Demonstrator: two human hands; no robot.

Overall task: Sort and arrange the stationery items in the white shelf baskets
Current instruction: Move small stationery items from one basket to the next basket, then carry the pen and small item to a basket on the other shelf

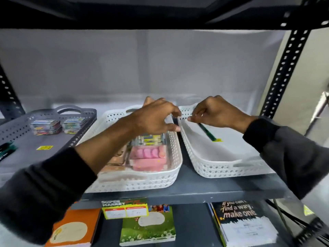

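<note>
Two white lattice baskets stand side by side on the dark shelf. The middle basket (175,168) holds pink eraser packs (148,157) and yellow-blue packs (151,139). The right basket (222,169) holds only a dark green pencil-like stick (207,131) with a yellow tag. My left hand (154,116) curls over the middle basket's far right rim, thumb and fingers pinched on it. My right hand (217,113) pinches the right basket's far left rim, just beside the stick's upper end. The two hands are nearly fingertip to fingertip above the gap between the baskets.
A grey basket (21,132) at the left holds two colourful packs (46,126) and dark pens at its left edge. Notebooks (147,227) lie on the shelf below, under a yellow price label (124,209). Black perforated posts (284,68) frame the shelf, with another shelf close overhead.
</note>
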